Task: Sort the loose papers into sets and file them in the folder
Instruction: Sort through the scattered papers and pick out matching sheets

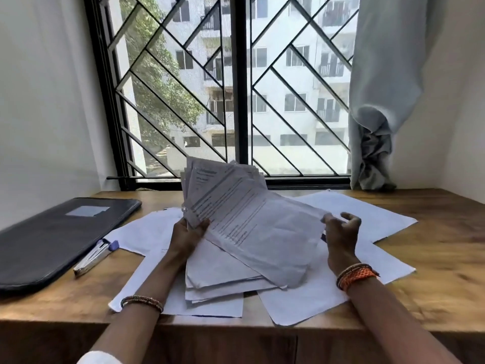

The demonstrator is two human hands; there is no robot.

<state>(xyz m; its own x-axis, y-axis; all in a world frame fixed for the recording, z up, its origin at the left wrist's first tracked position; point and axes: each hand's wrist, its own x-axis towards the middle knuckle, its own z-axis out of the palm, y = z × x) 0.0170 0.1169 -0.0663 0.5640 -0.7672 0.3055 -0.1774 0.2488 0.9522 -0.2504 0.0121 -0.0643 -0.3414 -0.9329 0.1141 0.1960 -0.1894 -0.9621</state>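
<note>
Your left hand (189, 232) grips a fanned stack of papers (236, 222) by its lower left edge, raised and tilted above the wooden desk (433, 271). Your right hand (341, 232) sits at the stack's right edge, fingers loosely curled; whether they touch the top sheet cannot be determined. Printed lines on the sheets are too blurred to read. More loose sheets (367, 214) lie spread beneath. The dark folder (52, 237) lies closed at far left, with a stapler (94, 254) beside it.

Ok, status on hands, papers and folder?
Left hand grips fanned papers. Right hand open at sheet's edge. Folder closed, left; stapler beside it.
</note>
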